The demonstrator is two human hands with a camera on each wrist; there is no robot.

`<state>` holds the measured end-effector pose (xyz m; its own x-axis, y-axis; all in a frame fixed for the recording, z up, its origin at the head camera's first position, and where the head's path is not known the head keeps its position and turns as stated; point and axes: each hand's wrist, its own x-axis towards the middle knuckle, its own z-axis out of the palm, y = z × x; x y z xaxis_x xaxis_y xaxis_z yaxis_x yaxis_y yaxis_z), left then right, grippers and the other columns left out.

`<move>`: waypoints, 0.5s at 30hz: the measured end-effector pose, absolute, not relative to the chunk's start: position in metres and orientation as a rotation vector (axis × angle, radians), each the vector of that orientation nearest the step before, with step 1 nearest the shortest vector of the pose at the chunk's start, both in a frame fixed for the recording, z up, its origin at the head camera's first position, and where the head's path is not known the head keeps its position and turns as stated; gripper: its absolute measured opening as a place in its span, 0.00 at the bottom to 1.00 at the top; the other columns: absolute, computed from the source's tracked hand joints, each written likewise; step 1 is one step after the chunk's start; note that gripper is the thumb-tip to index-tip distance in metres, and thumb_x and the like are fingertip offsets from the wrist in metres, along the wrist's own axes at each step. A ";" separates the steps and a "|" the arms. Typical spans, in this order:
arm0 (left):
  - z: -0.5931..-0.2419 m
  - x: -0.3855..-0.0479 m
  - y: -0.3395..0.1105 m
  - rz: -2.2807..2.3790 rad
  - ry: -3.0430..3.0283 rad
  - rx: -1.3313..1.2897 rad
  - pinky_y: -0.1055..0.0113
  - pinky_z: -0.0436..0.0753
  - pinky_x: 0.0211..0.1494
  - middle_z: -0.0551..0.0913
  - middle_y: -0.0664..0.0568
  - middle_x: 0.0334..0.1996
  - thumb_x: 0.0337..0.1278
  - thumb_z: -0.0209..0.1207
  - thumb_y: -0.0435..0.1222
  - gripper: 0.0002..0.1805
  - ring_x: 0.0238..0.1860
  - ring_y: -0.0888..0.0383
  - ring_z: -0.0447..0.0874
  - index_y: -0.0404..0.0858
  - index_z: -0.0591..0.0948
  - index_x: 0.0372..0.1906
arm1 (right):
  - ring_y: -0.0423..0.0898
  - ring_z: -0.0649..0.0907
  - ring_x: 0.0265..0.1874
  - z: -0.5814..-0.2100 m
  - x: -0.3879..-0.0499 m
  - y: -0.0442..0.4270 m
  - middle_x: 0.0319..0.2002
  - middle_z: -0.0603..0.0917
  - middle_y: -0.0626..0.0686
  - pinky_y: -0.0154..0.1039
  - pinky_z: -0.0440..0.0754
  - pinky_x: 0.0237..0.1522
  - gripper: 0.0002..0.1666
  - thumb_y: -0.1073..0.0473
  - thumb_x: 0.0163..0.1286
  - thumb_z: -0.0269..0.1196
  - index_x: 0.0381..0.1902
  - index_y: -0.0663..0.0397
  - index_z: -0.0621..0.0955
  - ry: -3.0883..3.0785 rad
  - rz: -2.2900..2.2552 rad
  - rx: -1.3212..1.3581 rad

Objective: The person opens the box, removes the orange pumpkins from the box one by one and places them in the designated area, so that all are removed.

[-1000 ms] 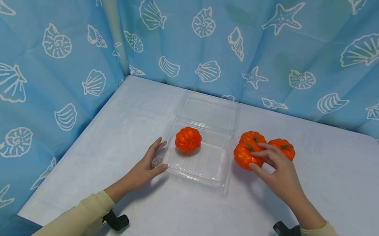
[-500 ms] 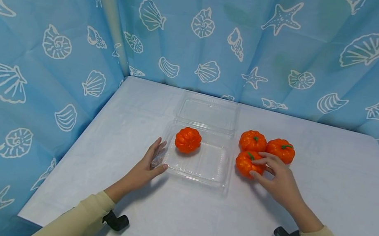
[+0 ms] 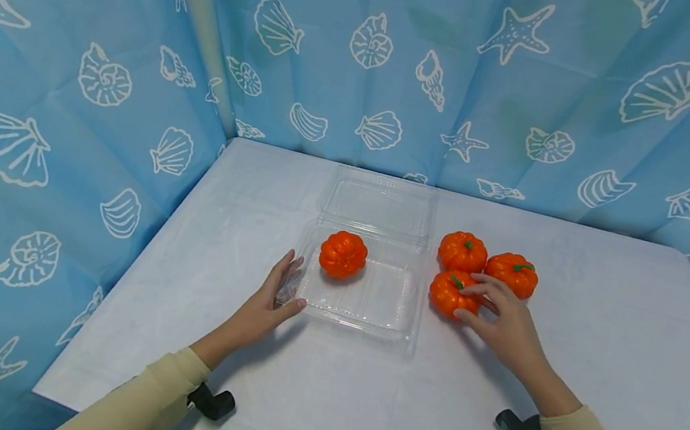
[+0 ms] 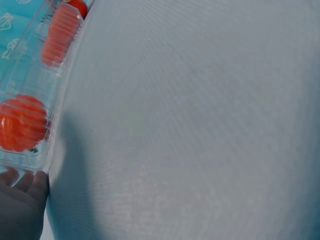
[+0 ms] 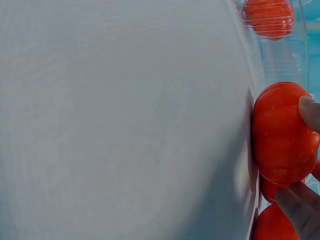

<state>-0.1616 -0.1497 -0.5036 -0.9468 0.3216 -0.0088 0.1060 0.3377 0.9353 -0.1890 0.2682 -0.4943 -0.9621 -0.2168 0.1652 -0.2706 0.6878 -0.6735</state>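
Note:
My right hand holds a small orange pumpkin by its right side, thumb and fingers on its ribbed skin. In the right wrist view, the thumb lies against this pumpkin. Just behind it sit two more pumpkins: one with a green stem, another to the right. A fourth pumpkin lies on its side in the left part of a clear plastic clamshell box. My left hand rests against the box's left front corner, its fingers extended along the side.
The box's clear lid lies folded back towards the curtain. A white cloth covers the table. A blue curtain with shell prints hangs behind and to the left.
The right hand's pumpkin has come down towards me, off the pumpkin behind it. That rear pumpkin has shifted slightly back. My left hand and the box have stayed put.

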 end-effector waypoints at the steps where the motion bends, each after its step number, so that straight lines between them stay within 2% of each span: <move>1: -0.504 -0.162 -0.150 1.659 2.407 0.391 0.41 0.52 0.78 0.51 0.47 0.82 0.72 0.58 0.35 0.48 0.81 0.48 0.45 0.43 0.40 0.83 | 0.63 0.71 0.67 -0.495 -0.189 0.268 0.67 0.74 0.61 0.59 0.79 0.58 0.20 0.56 0.63 0.75 0.51 0.54 0.84 -2.828 1.130 0.398; 7: -0.504 -0.162 -0.149 1.664 2.412 0.401 0.40 0.52 0.78 0.51 0.47 0.82 0.72 0.59 0.34 0.48 0.81 0.48 0.45 0.42 0.40 0.83 | 0.63 0.71 0.67 -0.494 -0.186 0.269 0.69 0.73 0.60 0.66 0.77 0.59 0.24 0.53 0.62 0.75 0.54 0.54 0.83 -2.856 1.067 0.375; 15: -0.502 -0.161 -0.149 1.645 2.421 0.388 0.40 0.53 0.78 0.51 0.48 0.82 0.71 0.59 0.35 0.49 0.81 0.48 0.45 0.42 0.39 0.83 | 0.64 0.68 0.69 -0.488 -0.182 0.268 0.67 0.74 0.60 0.73 0.70 0.61 0.23 0.56 0.61 0.76 0.54 0.53 0.85 -2.820 1.029 0.420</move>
